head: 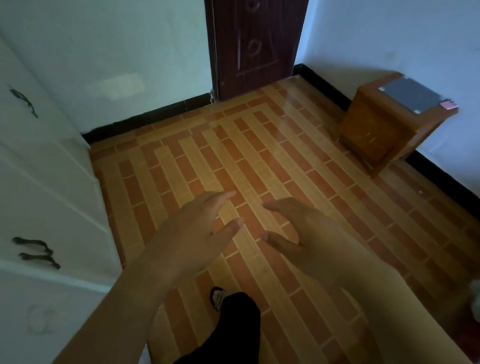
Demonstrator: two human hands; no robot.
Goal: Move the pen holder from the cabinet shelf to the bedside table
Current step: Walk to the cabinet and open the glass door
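Orange-and-tan floor point(263, 160), white walls, dark door.
The floor carries a brick-like pattern of reddish-orange and pale tan strips, edged by a black skirting point(158, 113). The door point(254, 40) is dark reddish-brown with carved swirls. The bedside table point(378, 132) is warm orange-brown wood, with a grey sheet point(415, 96) and a small pink piece point(448, 105) on top. The white cabinet point(34, 184) bears black handles point(36, 251).
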